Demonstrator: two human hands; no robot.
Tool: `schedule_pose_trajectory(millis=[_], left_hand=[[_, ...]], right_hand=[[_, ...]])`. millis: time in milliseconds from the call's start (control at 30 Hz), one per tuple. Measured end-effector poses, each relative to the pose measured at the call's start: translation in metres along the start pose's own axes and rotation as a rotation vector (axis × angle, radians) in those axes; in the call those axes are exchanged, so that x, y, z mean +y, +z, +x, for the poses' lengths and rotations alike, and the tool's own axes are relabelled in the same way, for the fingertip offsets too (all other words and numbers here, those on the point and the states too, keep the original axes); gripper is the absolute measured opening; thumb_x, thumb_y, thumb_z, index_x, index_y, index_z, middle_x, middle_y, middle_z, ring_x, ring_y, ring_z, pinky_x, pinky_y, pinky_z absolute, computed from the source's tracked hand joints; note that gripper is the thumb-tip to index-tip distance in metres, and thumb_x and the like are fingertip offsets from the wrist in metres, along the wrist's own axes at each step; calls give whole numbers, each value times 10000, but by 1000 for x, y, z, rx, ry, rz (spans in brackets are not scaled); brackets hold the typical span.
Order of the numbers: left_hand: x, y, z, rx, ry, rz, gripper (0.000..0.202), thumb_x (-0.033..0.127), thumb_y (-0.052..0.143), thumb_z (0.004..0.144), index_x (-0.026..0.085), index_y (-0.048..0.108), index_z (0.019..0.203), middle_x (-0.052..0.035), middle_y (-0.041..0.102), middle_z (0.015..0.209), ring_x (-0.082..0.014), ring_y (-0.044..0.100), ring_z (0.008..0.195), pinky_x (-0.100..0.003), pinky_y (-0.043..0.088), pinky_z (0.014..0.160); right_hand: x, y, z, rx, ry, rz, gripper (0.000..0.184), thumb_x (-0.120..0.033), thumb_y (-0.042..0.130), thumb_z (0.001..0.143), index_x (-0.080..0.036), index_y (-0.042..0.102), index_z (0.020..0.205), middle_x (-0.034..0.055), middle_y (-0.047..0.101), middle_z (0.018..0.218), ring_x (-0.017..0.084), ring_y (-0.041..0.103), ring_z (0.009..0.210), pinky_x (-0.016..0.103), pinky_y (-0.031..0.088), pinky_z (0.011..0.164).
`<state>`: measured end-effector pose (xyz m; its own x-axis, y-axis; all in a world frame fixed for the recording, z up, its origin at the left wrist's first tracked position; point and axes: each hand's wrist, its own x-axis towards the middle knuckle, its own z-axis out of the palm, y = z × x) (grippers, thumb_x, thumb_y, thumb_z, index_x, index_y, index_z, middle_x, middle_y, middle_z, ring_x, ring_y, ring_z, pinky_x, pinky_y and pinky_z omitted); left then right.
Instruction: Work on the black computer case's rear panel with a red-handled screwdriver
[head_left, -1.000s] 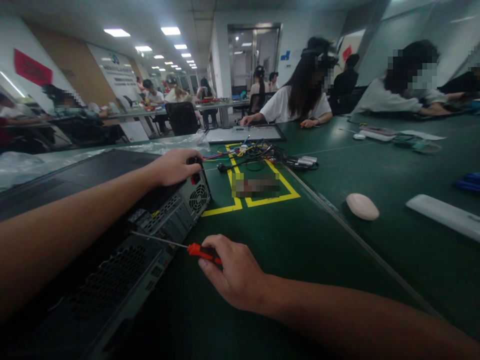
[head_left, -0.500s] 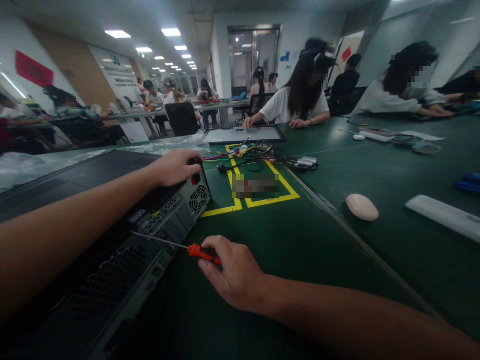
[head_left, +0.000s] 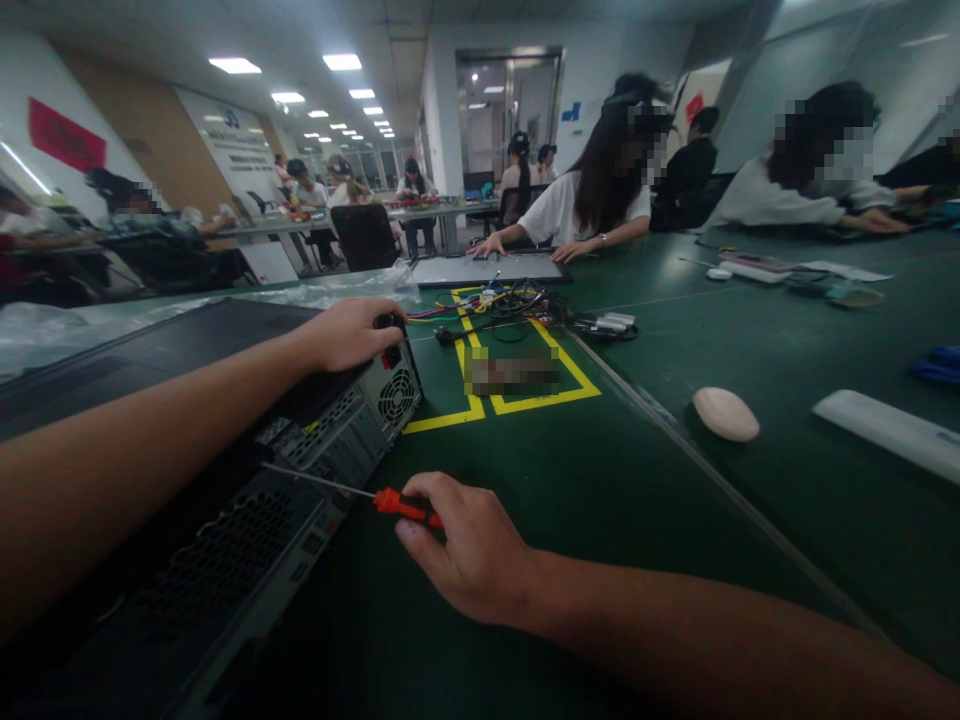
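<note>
A black desktop computer case (head_left: 337,430) lies on the green table at the left, its rear panel with fan grille and slots turned to the right. My left hand (head_left: 360,335) is closed over the far rear corner of the case, fingers wrapped round its edge. In my right hand (head_left: 469,545) is a screwdriver (head_left: 390,502) with a red and black handle, gripped between thumb and fingers. Its long thin shaft points left and reaches over the rear panel to the case. Whether the tip sits on a screw, I cannot tell.
A tangle of cables (head_left: 525,305) lies beyond the case, near yellow tape (head_left: 540,402) and a blurred-out object (head_left: 514,372). To the right are a pale computer mouse (head_left: 726,414) and a long white bar (head_left: 889,432). Across the table, a co-worker handles a flat panel (head_left: 450,270).
My hands, the screwdriver and the case look nearly still. Across the table, the co-worker's hands have shifted left and spread over the flat panel.
</note>
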<state>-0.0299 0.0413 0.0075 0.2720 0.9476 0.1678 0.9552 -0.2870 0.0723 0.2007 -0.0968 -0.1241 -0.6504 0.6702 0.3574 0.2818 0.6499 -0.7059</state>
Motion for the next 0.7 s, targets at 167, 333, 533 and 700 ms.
schedule_pose_trajectory(millis=[167, 333, 533, 700], left_hand=[[0, 0, 1, -11, -1, 9, 580, 481, 442, 836, 175, 708, 1250, -126, 739, 1207, -326, 671, 1108, -439, 498, 1004], [-2, 2, 1, 1, 3, 15, 598, 473, 431, 840, 155, 704, 1266, -137, 735, 1221, -331, 667, 1123, -436, 494, 1011], [-3, 3, 1, 5, 3, 18, 588, 472, 432, 839, 168, 704, 1263, -125, 737, 1203, -321, 670, 1105, -426, 496, 996], [-2, 2, 1, 6, 6, 18, 592, 473, 433, 839, 157, 705, 1260, -131, 735, 1205, -332, 667, 1116, -439, 494, 999]], right_hand=[[2, 2, 0, 18, -13, 9, 256, -356, 540, 1004, -196, 604, 1194, 44, 692, 954, 187, 613, 752, 320, 471, 697], [3, 3, 0, 39, -32, 10, 271, -366, 536, 1013, -187, 610, 1202, 50, 693, 961, 194, 626, 771, 330, 477, 721], [3, 2, 0, 54, -81, 8, 289, -366, 463, 1048, -173, 617, 1199, 66, 684, 978, 201, 634, 804, 332, 478, 719], [2, 1, -1, 27, -87, 10, 319, -365, 407, 1074, -174, 603, 1238, 77, 686, 1011, 205, 638, 817, 345, 495, 732]])
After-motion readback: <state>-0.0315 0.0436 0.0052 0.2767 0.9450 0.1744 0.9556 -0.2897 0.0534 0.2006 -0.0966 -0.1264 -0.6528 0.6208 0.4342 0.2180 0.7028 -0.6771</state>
